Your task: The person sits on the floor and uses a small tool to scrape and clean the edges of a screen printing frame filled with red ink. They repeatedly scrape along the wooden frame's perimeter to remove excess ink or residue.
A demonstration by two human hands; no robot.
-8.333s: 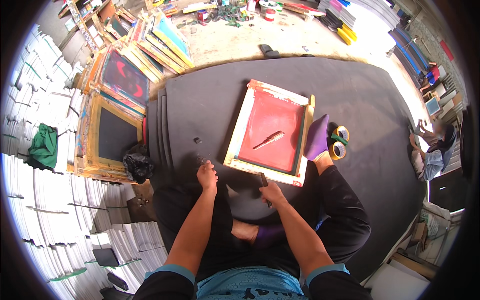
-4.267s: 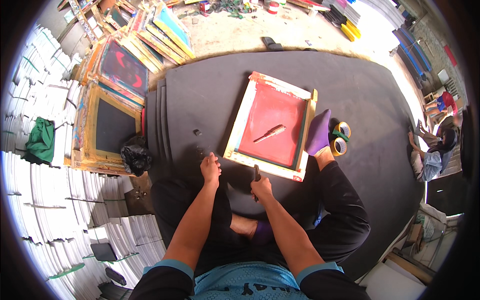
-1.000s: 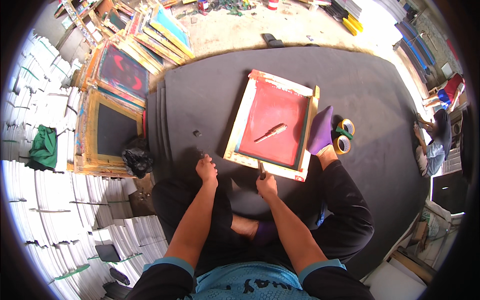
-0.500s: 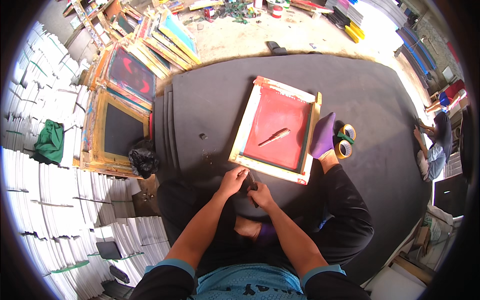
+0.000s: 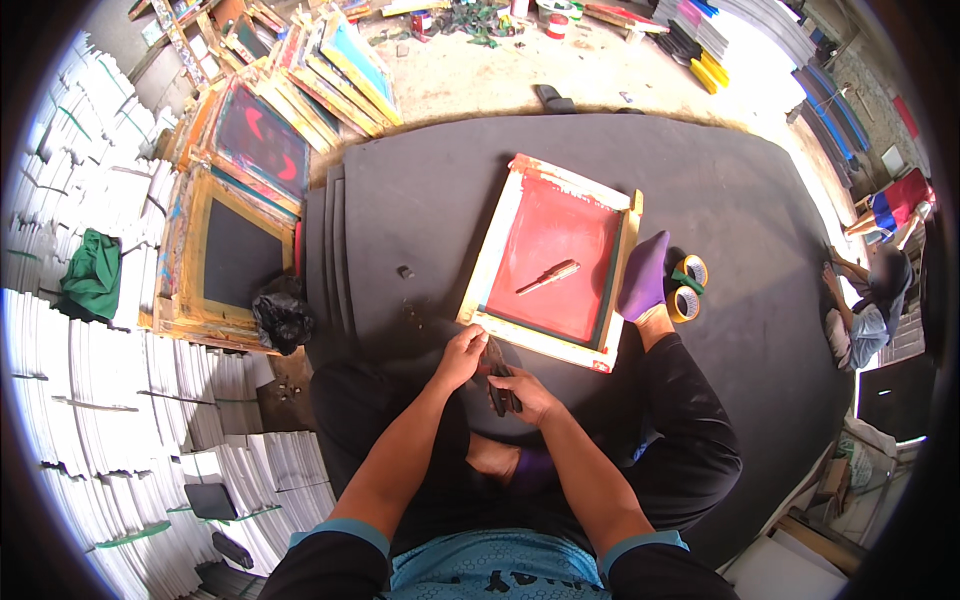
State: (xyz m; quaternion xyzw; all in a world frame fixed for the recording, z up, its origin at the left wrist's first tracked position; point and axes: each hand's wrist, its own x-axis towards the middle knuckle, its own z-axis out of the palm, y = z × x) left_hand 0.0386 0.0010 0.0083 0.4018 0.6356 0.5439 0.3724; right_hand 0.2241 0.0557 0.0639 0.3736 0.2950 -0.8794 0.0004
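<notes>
Dark hand tool (image 5: 497,378), something like pliers or a stapler though too small to tell for sure, sits between both hands just above the person's lap. The right hand (image 5: 525,392) is closed around its lower part, and the left hand (image 5: 463,355) is curled over its upper end, fingers pinching it. By my judgement the hands are adjusting or readying the tool, and that goes best with the right hand keeping a firm, steady grasp on the body while the left works only the tip, close to the lap so nothing drops onto the dark foam sheet (image 5: 420,210).

Just beyond the hands, touching distance ahead and slightly to the right, lies a wooden screen frame (image 5: 497,250) with red mesh; its near rail is right beside the left hand's knuckles. A small wooden-handled tool (image 5: 548,277) rests on the mesh, well apart from both hands. Right of the frame, a foot in a purple sock (image 5: 644,276) presses against its side rail, and rolls of tape (image 5: 685,287) lie just past the foot.

Ahead and left of the left hand, a small dark object (image 5: 405,271) sits alone on the foam. Farther left, a black bag (image 5: 283,318) and more stacked frames (image 5: 235,240) lean together, with paper stacks (image 5: 90,400) beyond them.
</notes>
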